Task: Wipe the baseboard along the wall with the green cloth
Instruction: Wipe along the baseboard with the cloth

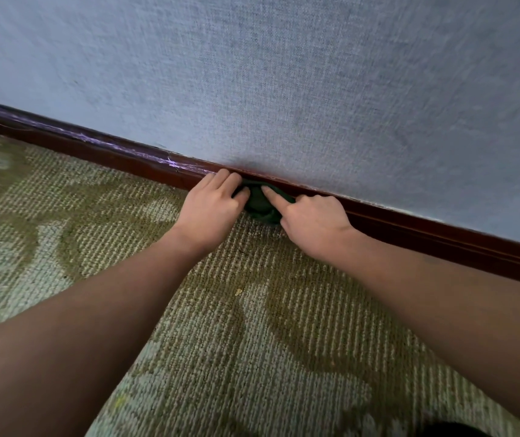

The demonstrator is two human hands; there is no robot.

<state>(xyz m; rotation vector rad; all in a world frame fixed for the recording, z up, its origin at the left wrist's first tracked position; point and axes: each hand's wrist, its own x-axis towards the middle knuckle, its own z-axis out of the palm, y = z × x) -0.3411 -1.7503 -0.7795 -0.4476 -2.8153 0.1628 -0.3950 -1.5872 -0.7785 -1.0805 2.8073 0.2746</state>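
A dark red-brown baseboard [425, 228] runs diagonally from upper left to lower right where the grey-blue wall meets the carpet. A bunched dark green cloth [260, 205] is pressed against it near the middle of the view. My left hand [209, 206] holds the cloth's left side, fingers curled over it and touching the baseboard. My right hand [310, 222] grips the right side, with its index finger stretched across the cloth. Most of the cloth is hidden under both hands.
The textured grey-blue wall [315, 89] fills the upper half. Patterned green and beige carpet [220, 342] covers the floor. The baseboard's top edge to the left [94, 138] shows pale scuffed streaks. A dark object [454, 430] peeks in at the bottom edge.
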